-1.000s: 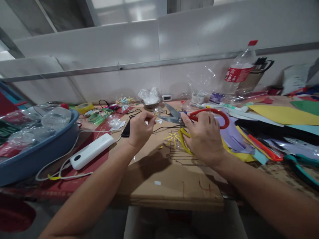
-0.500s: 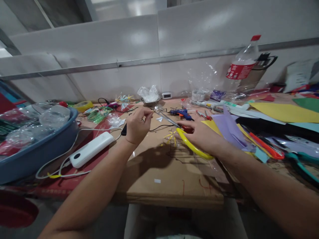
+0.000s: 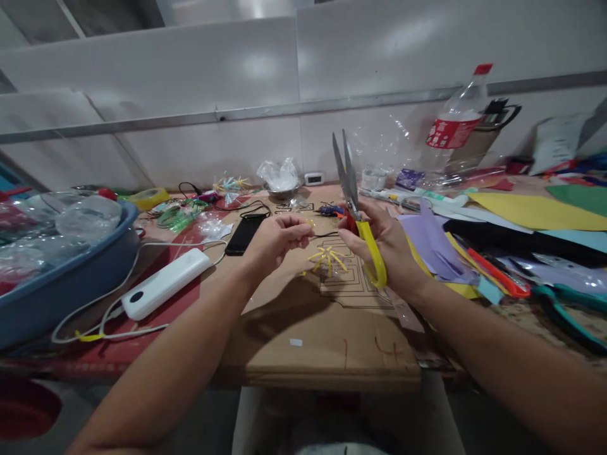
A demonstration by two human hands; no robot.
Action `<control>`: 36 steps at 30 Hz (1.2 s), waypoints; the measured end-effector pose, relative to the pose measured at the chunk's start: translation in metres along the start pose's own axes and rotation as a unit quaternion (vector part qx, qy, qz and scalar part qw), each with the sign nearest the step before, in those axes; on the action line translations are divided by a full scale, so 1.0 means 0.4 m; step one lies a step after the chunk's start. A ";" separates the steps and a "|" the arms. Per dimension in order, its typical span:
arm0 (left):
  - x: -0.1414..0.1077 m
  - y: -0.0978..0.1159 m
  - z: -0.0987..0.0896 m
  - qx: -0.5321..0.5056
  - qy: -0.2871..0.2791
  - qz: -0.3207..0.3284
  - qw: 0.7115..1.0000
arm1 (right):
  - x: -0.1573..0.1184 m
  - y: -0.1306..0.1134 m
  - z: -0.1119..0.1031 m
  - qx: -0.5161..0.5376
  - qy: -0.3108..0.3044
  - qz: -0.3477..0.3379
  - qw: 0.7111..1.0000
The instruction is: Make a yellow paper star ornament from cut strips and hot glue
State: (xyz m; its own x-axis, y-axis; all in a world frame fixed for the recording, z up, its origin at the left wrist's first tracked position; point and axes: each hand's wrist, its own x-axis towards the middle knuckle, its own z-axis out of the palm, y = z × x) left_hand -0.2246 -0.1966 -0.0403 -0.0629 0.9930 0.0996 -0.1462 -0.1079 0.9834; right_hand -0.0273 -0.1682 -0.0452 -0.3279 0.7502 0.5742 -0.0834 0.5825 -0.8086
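Note:
My right hand [image 3: 379, 237] is closed around the scissors [image 3: 351, 196], which have yellow and red handles. Their blades point up and stand slightly apart. My left hand [image 3: 284, 240] is in a pinch over the cardboard [image 3: 279, 351]; a tiny yellowish bit shows by the fingertips, too small to name. Below and between the hands, a spidery piece of yellow strips [image 3: 328, 258] rests on the cardboard, over printed lines. A black phone [image 3: 246, 234] lies just left of my left hand. Behind the scissors a blue glue gun [image 3: 331, 210] is partly hidden.
At left are a blue basin [image 3: 85, 284] of plastic bottles and a white power bank [image 3: 165, 284] with a looped cable. Coloured sheets [image 3: 535, 212], a red-handled cutter [image 3: 497, 273] and teal-handled pliers [image 3: 569, 316] lie at right. A tall plastic bottle [image 3: 455, 129] stands behind.
The scissors have swung from pointing toward my left hand to pointing upward, with the blades now apart. My left hand has moved right and lower, uncovering the phone. The view has shifted slightly.

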 end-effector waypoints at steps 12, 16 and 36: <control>-0.021 -0.022 0.034 0.126 -0.105 0.032 0.986 | -0.001 0.031 0.011 0.003 -0.043 0.067 0.997; -0.018 -0.034 0.038 0.078 -0.069 0.040 0.994 | 0.000 0.006 0.014 0.012 -0.034 0.108 0.994; -0.017 -0.016 0.037 -0.019 0.027 0.050 0.998 | 0.006 0.007 -0.009 -0.170 -0.026 0.026 0.985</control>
State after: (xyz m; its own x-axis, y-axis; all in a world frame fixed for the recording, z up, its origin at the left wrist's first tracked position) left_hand -0.2087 -0.2019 -0.0451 -0.1328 0.9733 0.1872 -0.1729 -0.2088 0.9626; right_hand -0.0251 -0.1638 -0.0458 -0.3724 0.7696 0.5187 0.2522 0.6218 -0.7415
